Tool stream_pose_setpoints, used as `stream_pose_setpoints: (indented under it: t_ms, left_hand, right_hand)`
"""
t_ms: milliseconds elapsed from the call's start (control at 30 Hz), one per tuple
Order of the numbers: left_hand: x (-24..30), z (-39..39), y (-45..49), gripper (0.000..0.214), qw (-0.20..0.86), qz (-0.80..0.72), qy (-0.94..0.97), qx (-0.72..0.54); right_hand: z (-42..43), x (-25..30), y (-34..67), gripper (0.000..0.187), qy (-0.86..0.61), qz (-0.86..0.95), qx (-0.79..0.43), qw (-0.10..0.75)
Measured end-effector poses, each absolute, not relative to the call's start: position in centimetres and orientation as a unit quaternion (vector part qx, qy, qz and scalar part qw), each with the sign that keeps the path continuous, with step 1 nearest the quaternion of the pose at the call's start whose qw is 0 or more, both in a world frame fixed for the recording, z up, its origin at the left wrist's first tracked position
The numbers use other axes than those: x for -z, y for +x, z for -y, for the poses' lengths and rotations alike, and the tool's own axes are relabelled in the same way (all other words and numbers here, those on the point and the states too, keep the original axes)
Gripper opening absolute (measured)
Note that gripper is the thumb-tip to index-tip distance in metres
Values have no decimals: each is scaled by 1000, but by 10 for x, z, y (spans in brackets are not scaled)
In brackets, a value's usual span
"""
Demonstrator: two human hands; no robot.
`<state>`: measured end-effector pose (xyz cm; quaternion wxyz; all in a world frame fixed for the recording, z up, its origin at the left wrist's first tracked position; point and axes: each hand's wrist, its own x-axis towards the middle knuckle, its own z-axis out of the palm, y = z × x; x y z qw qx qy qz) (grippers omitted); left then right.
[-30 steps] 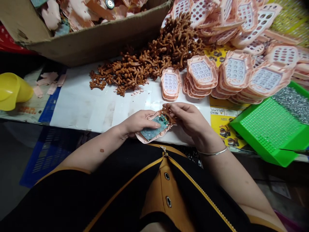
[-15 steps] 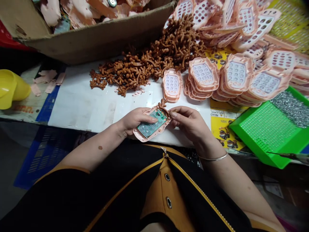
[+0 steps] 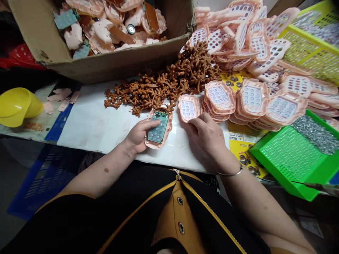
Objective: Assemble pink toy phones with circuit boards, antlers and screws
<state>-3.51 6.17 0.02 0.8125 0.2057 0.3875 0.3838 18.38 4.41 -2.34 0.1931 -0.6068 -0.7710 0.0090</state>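
My left hand point(image 3: 139, 135) is closed around a pink plastic toy-phone half shell, its thumb lying across the green circuit board point(image 3: 158, 131) inside. A brown antler-shaped piece point(image 3: 171, 107) sticks out from the top of this shell. My right hand point(image 3: 208, 137) has its fingers curled and pinched at the lower edge of a single pink keypad cover point(image 3: 189, 106), which lies on the white work surface. Some of the right fingertips are hidden behind the hand. Beyond both hands lies a heap of brown antler-shaped pieces point(image 3: 159, 90).
Stacks of pink keypad covers point(image 3: 219, 95) stand to the right, with a loose pile of pink shells point(image 3: 238, 38) behind. A green tray point(image 3: 280, 148) holds screws. At the back left is a cardboard box point(image 3: 119, 65) of parts; a yellow scoop-like container point(image 3: 19, 106) sits far left.
My right hand has left the half shell and moved right to the single keypad cover. My left hand has turned the shell more upright and shifted it slightly left. The view has tilted up.
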Motion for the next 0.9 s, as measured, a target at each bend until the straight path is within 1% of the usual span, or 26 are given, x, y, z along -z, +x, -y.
stream_pose_setpoints:
  t_ms: [67,200,300,367,400,433,467,500,533,567,600,633,667,700,767,833,900]
  left_hand:
    - [1,-65,-28,19,810,-384,214,-390]
    - [0,-69,-8,15,811,-375,230,-385]
    - [-2,-69,3,16,822,-372,225,-367]
    - [-4,-69,6,16,826,-374,217,-361]
    - [-5,-68,7,16,828,-375,214,-359]
    - [-7,-67,7,16,829,-376,211,-357]
    - [-9,-66,7,16,829,-378,210,-354]
    - [-11,-65,7,16,830,-380,209,-352]
    - [-14,-64,7,16,830,-381,211,-348]
    - [-16,-63,8,16,832,-380,213,-344]
    - [-18,-62,9,15,835,-376,217,-339]
    - [-20,-60,12,13,840,-369,221,-332]
    - [-21,-59,14,12,846,-361,225,-322]
    - [-22,-57,17,11,853,-352,228,-310]
    - [-23,-55,23,10,865,-337,229,-294]
    - [-23,-53,27,11,870,-331,227,-287]
    - [-23,-53,28,12,866,-334,230,-293]
  right_hand:
    - [-30,25,187,32,-586,780,19,220]
    - [1,24,189,24,-522,814,93,238]
    - [16,22,190,26,-456,839,136,263]
    - [22,21,192,26,-421,848,132,294]
    - [24,21,194,26,-422,839,110,326]
    - [26,21,195,29,-438,815,69,374]
    - [26,22,196,34,-465,773,2,432]
    - [26,23,196,38,-492,714,-95,489]
    - [25,25,195,42,-510,642,-219,530]
    - [25,26,193,46,-506,566,-357,544]
    - [24,27,190,52,-481,493,-488,536]
    - [23,28,186,57,-444,430,-596,512]
    - [23,29,183,62,-407,382,-672,487]
    - [23,30,179,67,-378,350,-717,470]
    - [25,32,174,71,-350,317,-749,465]
    - [27,33,172,71,-333,294,-758,477]
    - [29,33,172,67,-310,259,-767,499]
